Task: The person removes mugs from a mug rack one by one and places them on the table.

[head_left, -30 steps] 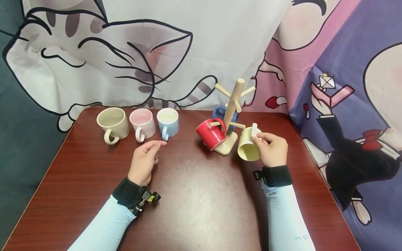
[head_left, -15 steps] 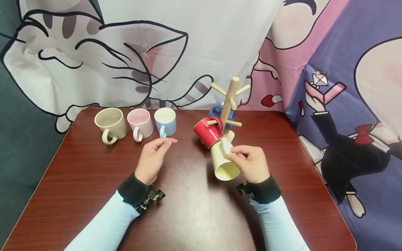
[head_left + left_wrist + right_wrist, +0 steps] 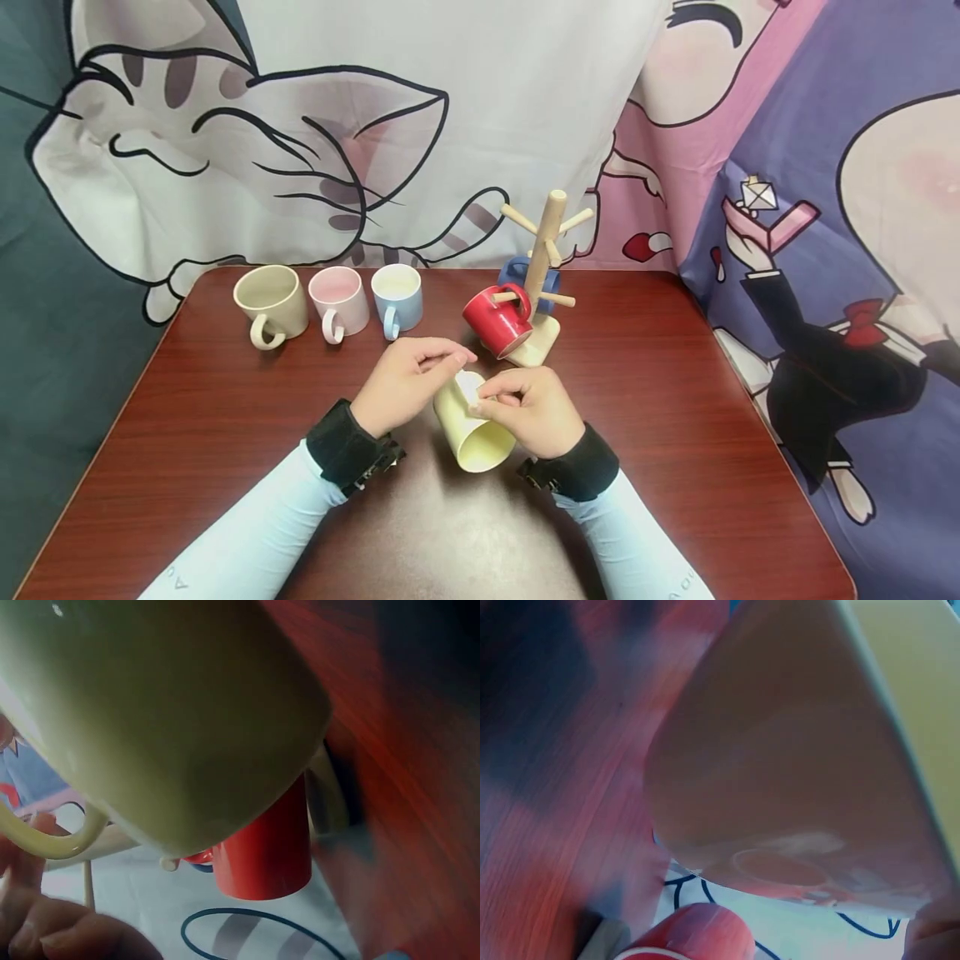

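My right hand (image 3: 538,412) pinches the handle of a pale yellow mug (image 3: 453,423), holding it tilted above the table with its mouth toward me. At the mug's upper left, my left hand (image 3: 401,381) has its fingertips close to the handle; whether they touch cannot be told. The left wrist view has the mug (image 3: 172,727) filling the upper part, with its handle loop near the fingers. In the right wrist view the mug (image 3: 780,765) hides most of the right hand.
A wooden mug tree (image 3: 545,242) stands at the back, bearing a red mug (image 3: 495,321) and a blue mug (image 3: 513,268). Left of it are a beige mug (image 3: 281,307), a pink mug (image 3: 348,308) and a light blue mug (image 3: 401,302) on the brown table (image 3: 187,442).
The right hand has carried the yellow mug from right of the mug tree leftward and toward me. My left hand has moved right to meet it.
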Motion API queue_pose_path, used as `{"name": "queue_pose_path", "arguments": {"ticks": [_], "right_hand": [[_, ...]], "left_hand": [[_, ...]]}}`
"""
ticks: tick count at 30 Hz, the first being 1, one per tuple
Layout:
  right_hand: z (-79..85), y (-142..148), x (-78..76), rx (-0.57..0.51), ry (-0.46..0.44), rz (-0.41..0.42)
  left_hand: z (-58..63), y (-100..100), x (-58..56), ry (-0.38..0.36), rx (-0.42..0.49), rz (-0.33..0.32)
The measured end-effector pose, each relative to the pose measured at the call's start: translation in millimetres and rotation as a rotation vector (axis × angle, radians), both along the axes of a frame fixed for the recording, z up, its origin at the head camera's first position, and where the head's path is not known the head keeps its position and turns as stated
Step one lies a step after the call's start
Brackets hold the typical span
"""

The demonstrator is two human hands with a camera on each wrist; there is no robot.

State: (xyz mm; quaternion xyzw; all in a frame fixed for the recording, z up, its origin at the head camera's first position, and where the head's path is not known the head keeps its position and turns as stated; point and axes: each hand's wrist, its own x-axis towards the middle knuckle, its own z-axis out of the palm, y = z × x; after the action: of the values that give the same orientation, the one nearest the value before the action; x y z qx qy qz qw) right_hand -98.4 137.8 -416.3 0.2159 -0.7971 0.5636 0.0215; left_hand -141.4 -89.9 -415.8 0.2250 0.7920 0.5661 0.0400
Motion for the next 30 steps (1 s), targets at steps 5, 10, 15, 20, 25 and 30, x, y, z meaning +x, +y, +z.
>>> {"name": "queue_pose_path", "arguments": {"ticks": [5, 10, 15, 20, 25, 30], "right_hand": [[-2.2, -0.6, 0.2, 0.022, -0.003, 0.032], [-3.2, 1.0, 0.2, 0.034, -0.01, 0.057], [-4.5, 2.0, -0.2, 0.047, -0.035, 0.099], [-5.8, 4.5, -1.3, 0.057, -0.033, 0.132], [-5.1, 8.0, -2.7, 0.071, 0.013, 0.125], [-2.2, 18.5, -3.5, 0.062, 0.051, 0.004]], "left_hand": [[3.0, 0.1, 0.8, 0.054, -0.165, -0.057], [1.6, 2.0, 2.5, 0.147, -0.259, -0.069], [1.8, 6.5, 5.8, 0.235, -0.308, -0.068], [-0.1, 8.8, 8.1, 0.198, -0.309, -0.057], [-4.0, 8.6, 9.4, 0.126, -0.266, -0.027], [-7.6, 2.0, 8.7, 0.074, -0.178, 0.079]]}}
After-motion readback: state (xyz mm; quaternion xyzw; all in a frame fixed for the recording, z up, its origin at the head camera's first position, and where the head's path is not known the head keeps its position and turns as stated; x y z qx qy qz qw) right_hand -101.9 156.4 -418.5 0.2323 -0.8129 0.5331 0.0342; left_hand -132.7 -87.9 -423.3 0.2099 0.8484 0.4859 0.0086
